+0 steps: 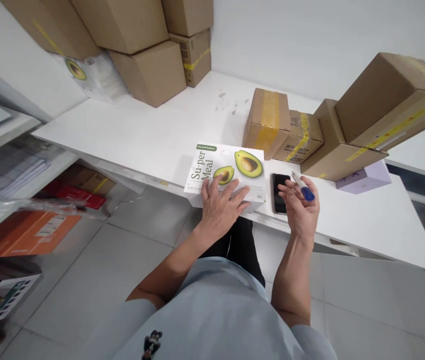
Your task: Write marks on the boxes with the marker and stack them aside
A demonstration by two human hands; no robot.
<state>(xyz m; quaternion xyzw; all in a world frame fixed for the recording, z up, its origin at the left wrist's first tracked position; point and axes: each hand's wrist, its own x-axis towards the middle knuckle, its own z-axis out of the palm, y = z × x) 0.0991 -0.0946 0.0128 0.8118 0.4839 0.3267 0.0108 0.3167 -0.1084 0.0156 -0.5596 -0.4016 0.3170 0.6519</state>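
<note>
A white box printed with avocados and "Su-per Meal" [231, 162] lies flat at the near edge of the white counter [152, 135]. My left hand [220, 207] rests palm down on its near side, fingers spread. My right hand [299, 205] hovers just right of the box, fingers curled round a white pen with a blue cap [302, 187]. A black phone [279, 192] lies on the counter between the box and that hand, partly hidden by the fingers.
Taped cardboard boxes [268, 120] stand behind the white box, with larger ones [385, 105] stacked right above a lilac box [364, 177]. More cartons [148, 70] pile at the back left. Shelves [6, 165] with red and orange packs line the left.
</note>
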